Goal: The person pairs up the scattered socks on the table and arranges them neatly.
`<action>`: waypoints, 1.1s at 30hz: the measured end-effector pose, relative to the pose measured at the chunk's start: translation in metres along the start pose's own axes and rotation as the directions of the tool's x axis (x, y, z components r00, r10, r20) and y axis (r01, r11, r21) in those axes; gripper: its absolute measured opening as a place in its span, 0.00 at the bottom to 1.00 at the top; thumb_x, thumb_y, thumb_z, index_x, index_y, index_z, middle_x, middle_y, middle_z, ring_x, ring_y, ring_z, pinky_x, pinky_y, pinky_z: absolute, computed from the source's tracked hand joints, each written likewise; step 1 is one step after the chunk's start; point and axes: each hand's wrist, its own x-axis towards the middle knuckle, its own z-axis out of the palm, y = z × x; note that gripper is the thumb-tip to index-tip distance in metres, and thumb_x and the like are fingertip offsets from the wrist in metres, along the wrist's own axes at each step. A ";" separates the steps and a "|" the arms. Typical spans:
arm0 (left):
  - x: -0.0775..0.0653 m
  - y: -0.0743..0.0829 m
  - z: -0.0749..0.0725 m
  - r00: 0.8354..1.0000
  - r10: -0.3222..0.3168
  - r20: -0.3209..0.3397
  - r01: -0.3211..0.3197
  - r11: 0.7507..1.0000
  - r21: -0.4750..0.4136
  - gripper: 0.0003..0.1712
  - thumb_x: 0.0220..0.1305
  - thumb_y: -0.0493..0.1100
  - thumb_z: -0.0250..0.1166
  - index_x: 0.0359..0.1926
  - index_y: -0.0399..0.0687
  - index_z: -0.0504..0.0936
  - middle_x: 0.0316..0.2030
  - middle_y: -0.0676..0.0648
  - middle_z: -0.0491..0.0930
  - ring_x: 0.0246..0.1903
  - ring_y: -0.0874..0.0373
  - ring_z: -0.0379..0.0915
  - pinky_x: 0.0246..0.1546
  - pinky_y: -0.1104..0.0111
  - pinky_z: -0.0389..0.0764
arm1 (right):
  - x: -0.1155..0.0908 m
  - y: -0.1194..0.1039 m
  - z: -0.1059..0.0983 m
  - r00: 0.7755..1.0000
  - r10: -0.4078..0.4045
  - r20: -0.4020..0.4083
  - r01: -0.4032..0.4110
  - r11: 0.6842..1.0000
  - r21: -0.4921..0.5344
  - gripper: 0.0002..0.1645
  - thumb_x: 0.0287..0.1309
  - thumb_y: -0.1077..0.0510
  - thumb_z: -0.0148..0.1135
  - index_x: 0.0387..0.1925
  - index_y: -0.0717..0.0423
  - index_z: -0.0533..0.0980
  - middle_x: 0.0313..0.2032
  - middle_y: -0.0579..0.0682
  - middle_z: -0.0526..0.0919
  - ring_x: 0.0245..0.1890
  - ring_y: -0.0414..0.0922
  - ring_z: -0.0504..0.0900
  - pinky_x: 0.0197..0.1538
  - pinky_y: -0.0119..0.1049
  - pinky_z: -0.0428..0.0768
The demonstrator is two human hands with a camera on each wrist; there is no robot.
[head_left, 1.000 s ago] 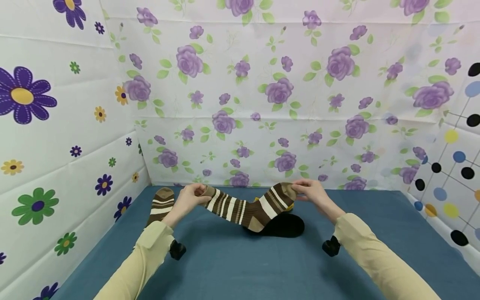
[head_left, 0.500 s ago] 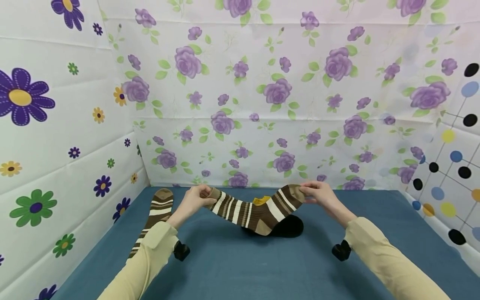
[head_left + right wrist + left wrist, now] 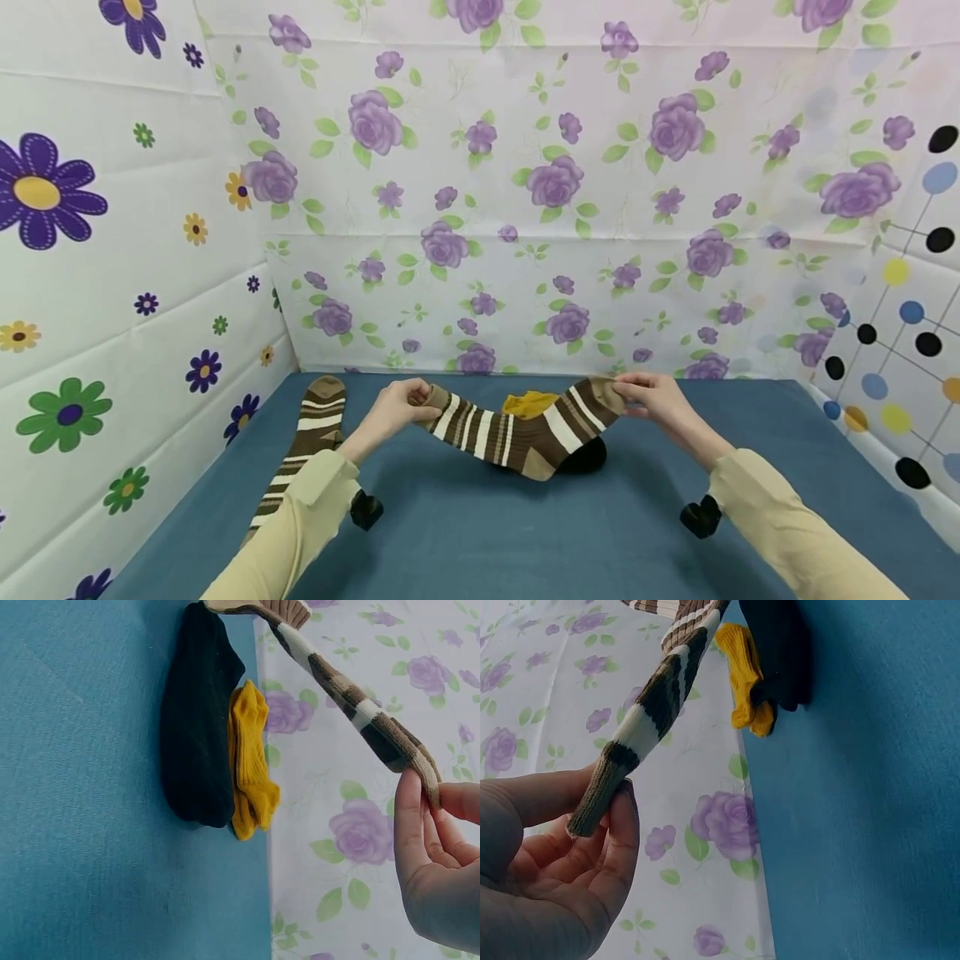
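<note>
A brown, tan and white striped sock (image 3: 517, 437) hangs stretched sideways between both hands, sagging at its tan heel. My left hand (image 3: 397, 412) pinches the tan cuff; in the left wrist view, thumb and fingers close on that cuff end of the sock (image 3: 641, 731). At the other end my right hand (image 3: 660, 408) pinches the tan toe, and the right wrist view shows the toe of the sock (image 3: 427, 776) between thumb and fingers. A second striped sock (image 3: 313, 425) lies flat at the left, partly hidden behind the left sleeve.
Behind the held sock, a black sock-like item (image 3: 199, 727) and ribbed yellow socks (image 3: 251, 765) lie side by side on the blue table (image 3: 510, 542), near its back edge. Flower-printed sheets (image 3: 480, 208) enclose the back and left; a dotted sheet (image 3: 892, 400) stands at the right.
Both hands have shifted right and slightly lower with the striped sock still held between them. More of the yellow socks and of the left striped sock shows; less of the black item does.
</note>
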 end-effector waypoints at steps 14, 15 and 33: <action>-0.002 0.002 0.005 0.997 0.032 0.066 -0.030 0.999 -0.037 0.11 0.53 0.36 0.67 0.35 0.37 0.75 0.30 0.48 0.73 0.29 0.55 0.69 0.28 0.64 0.71 | -0.013 0.008 -0.010 0.999 0.040 0.000 -0.039 0.999 0.038 0.24 0.59 0.55 0.58 0.50 0.70 0.69 0.42 0.55 0.70 0.33 0.43 0.72 0.43 0.43 0.75; -0.002 0.002 0.005 0.997 0.035 0.073 -0.033 0.999 -0.038 0.11 0.53 0.36 0.67 0.34 0.37 0.75 0.29 0.48 0.73 0.28 0.55 0.69 0.27 0.64 0.71 | -0.014 0.009 -0.010 0.999 0.041 -0.001 -0.041 0.998 0.040 0.24 0.59 0.55 0.58 0.50 0.70 0.69 0.42 0.55 0.71 0.33 0.43 0.72 0.43 0.43 0.75; -0.004 0.000 0.010 0.959 0.089 0.269 -0.073 0.995 -0.066 0.10 0.53 0.35 0.67 0.30 0.36 0.72 0.27 0.48 0.72 0.27 0.55 0.66 0.27 0.65 0.67 | -0.026 0.019 -0.022 0.997 0.057 0.055 -0.059 0.998 0.037 0.24 0.58 0.56 0.60 0.49 0.71 0.69 0.37 0.53 0.75 0.31 0.43 0.76 0.38 0.38 0.77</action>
